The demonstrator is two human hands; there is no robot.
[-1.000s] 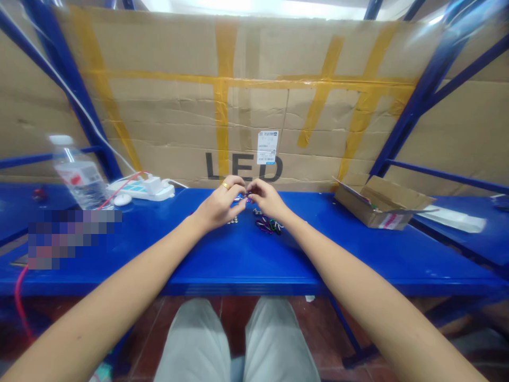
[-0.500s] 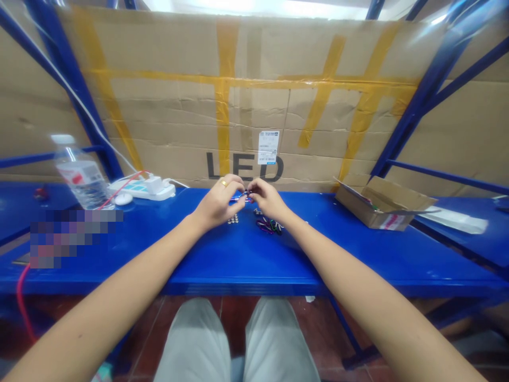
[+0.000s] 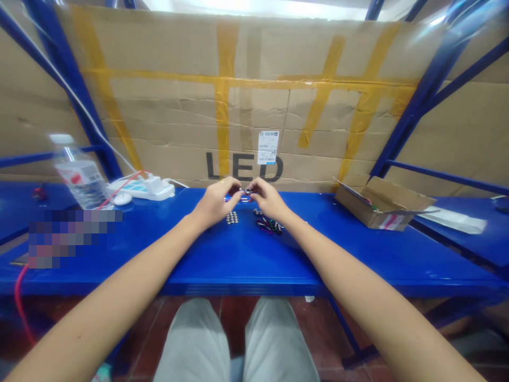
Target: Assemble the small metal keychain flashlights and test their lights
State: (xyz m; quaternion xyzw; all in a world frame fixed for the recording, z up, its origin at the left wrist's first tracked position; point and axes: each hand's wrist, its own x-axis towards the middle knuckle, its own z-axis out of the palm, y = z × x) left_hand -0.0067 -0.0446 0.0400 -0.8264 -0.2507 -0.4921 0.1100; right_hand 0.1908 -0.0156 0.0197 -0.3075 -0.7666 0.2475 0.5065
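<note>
Above the blue tabletop (image 3: 246, 254), my left hand (image 3: 218, 201) is closed in a pinch; what lies between its thumb and fingers is too small to make out. Close by on the right, my right hand (image 3: 267, 199) pinches a small dark, shiny ring-like piece (image 3: 248, 192), its fingertips almost meeting the left ones. Below the left hand, several small silvery metal pieces (image 3: 232, 218) lie in tidy rows. A heap of looped coloured pieces (image 3: 269, 225), purple, green and dark, rests under the right hand. Behind the fingers, a shiny blue-and-silver item (image 3: 244, 199) is partly hidden.
A water bottle (image 3: 81, 172) and a white power strip (image 3: 143, 188) with cables stand at the left. An open cardboard box (image 3: 385, 204) sits at the right beside a white sheet (image 3: 457, 219). A large taped cardboard panel (image 3: 175, 122) closes off the back, between blue frame posts.
My left hand has turned and shifted slightly left, leaving its finger ring less visible. More of the metal pieces beneath it show. The right hand has stayed nearly in place.
</note>
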